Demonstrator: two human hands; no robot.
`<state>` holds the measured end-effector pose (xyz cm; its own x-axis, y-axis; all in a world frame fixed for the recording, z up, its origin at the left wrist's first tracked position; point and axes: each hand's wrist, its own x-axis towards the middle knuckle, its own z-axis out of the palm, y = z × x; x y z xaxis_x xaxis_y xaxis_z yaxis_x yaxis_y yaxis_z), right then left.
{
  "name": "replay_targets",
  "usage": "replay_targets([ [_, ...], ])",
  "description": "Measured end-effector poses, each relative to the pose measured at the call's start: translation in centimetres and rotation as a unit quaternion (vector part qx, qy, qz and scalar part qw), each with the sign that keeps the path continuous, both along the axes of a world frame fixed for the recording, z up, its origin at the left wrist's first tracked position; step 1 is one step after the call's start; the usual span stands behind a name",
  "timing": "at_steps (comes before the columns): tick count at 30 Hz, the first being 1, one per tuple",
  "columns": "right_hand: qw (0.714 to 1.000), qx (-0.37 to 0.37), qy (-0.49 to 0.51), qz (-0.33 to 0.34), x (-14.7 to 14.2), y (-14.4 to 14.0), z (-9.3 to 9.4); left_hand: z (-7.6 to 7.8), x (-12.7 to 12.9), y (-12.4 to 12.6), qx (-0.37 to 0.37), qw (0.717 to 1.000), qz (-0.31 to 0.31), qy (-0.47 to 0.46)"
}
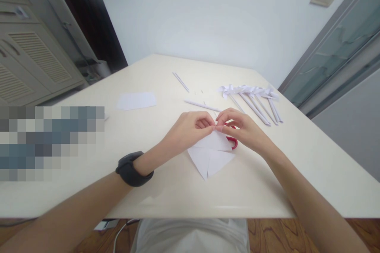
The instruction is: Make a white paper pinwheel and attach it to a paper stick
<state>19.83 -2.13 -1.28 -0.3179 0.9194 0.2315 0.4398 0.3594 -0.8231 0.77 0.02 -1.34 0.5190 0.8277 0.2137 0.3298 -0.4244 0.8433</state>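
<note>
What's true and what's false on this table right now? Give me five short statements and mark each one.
1. A black wristband circles the wrist of the left hand. True.
2. The two hands are far apart. False: the left hand and right hand come together at the slit white paper sheet.
3. Frilled white paper shapes lie with rolled white paper sticks farther off than the right hand. True.
4. A curved blue handle shows beside the right hand. False: the curved handle there is red.
5. Flat rectangular papers lie to the right of both hands. False: the flat white rectangular papers lie to the left of both.
</note>
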Motion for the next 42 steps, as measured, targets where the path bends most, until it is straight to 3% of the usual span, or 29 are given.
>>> replay_targets([
  [29, 0.999, -0.018, 0.021, 0.016, 0.44, 0.27, 0.14, 0.05, -0.30, 0.26, -0.026, 0.999, -0.016, -0.010],
  [42, 0.998, -0.028, 0.052, 0.005, 0.27, 0.10, 0.10, 0.17, -0.26, 0.19, 0.005, 1.000, -0.022, 0.008],
])
